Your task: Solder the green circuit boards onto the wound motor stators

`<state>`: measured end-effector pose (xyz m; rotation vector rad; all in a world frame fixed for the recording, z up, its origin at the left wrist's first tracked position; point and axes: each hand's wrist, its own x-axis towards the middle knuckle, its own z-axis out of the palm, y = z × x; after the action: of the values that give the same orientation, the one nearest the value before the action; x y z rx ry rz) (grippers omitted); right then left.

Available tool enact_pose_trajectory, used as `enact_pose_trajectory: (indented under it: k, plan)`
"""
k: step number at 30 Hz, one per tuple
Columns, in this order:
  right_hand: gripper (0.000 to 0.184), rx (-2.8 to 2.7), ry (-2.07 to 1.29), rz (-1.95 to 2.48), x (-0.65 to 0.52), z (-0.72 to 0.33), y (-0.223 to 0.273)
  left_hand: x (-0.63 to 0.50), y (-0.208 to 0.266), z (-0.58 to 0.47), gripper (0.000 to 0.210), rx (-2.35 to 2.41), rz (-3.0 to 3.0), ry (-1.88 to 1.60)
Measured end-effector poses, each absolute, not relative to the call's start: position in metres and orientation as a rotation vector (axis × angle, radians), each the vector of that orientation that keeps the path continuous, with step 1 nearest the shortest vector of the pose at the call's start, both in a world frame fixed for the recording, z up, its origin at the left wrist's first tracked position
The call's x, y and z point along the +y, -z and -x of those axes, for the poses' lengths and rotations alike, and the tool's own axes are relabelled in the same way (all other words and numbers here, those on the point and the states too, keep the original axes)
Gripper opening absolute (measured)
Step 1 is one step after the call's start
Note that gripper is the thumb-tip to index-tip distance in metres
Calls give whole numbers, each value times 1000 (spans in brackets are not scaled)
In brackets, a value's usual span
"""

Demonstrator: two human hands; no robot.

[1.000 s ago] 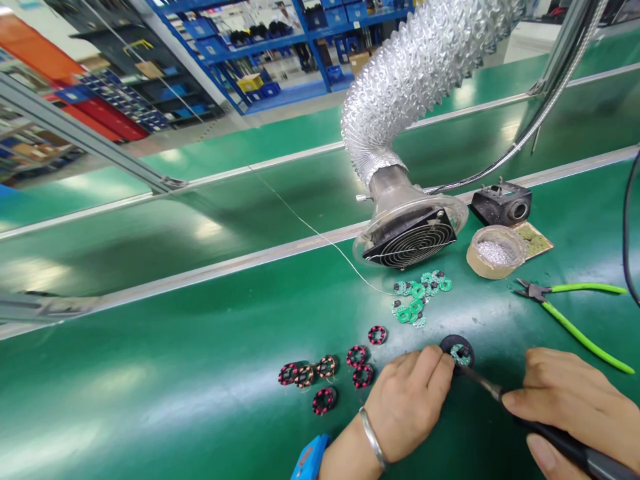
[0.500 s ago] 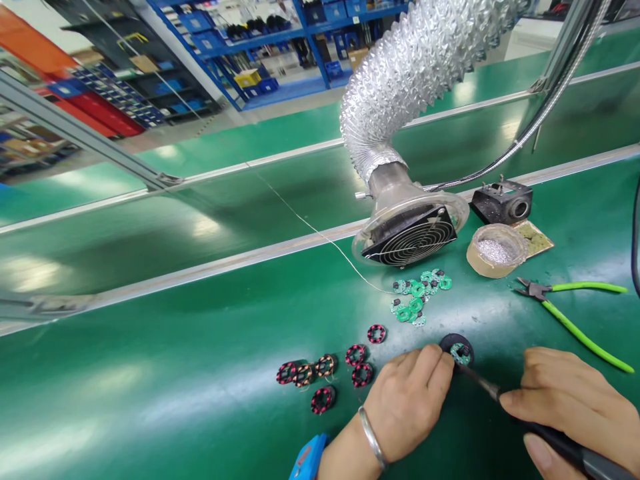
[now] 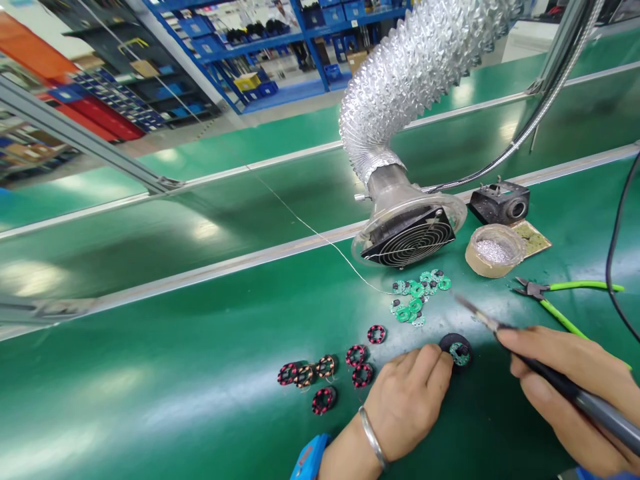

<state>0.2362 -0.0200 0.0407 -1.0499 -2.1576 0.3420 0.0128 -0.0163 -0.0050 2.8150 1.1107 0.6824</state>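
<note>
My left hand (image 3: 407, 400), wearing a silver bangle, rests on the table with its fingers closed at the left edge of a round black part (image 3: 466, 339). A green ring-shaped circuit board (image 3: 456, 355) sits in that part; my fingertips are partly hidden. My right hand (image 3: 575, 387) is closed around a soldering iron (image 3: 550, 377). The iron's tip points up and left, above the black part and apart from it. Left of my left hand lie several wound coil rings (image 3: 356, 355), some with red and some with orange segments. Several small green circuit boards (image 3: 415, 305) lie loosely beyond my hands.
A fume extractor hood (image 3: 410, 237) on a silver flexible duct (image 3: 380, 100) hangs behind the boards. Thin solder wire (image 3: 320, 235) runs down to them. A round tub (image 3: 495, 250), black iron stand (image 3: 500, 201) and green-handled cutters (image 3: 537, 289) lie right. A black cable (image 3: 611, 253) hangs at far right.
My right hand has lifted the soldering iron off the board; its tip is now up and away. The cable at the right has swung into view. My left hand has stayed in place.
</note>
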Motion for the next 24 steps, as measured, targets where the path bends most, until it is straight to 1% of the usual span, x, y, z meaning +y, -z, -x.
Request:
enact_pose_trajectory:
  k: [2, 5, 8, 13, 15, 19, 24]
  plan:
    - [35, -2072, -472, 957, -8, -228, -35, -17, 6, -13, 19, 1125, -2818, -683]
    - [29, -2116, -632, 834, 6, -218, -24, -16, 7, -13, 19, 1144, -2808, -685]
    - [30, -2195, -702, 787, 11, -214, -15, -16, 8, -14, 17, 1171, -2740, -712]
    - [31, -2199, -741, 786, 10, -215, -3, -17, 6, -16, 8, 1154, -2350, -887]
    - [32, -2187, -741, 775, 10, -215, -1, -17, 4, -18, 8, 1135, -2159, -916]
    - [34, -2173, -736, 759, 10, -215, 0, -16, -1, -25, 9, 1193, -1845, -856]
    - [34, -2166, -649, 748, 10, -214, -1, -14, -5, -32, 12, 1288, -1673, -756]
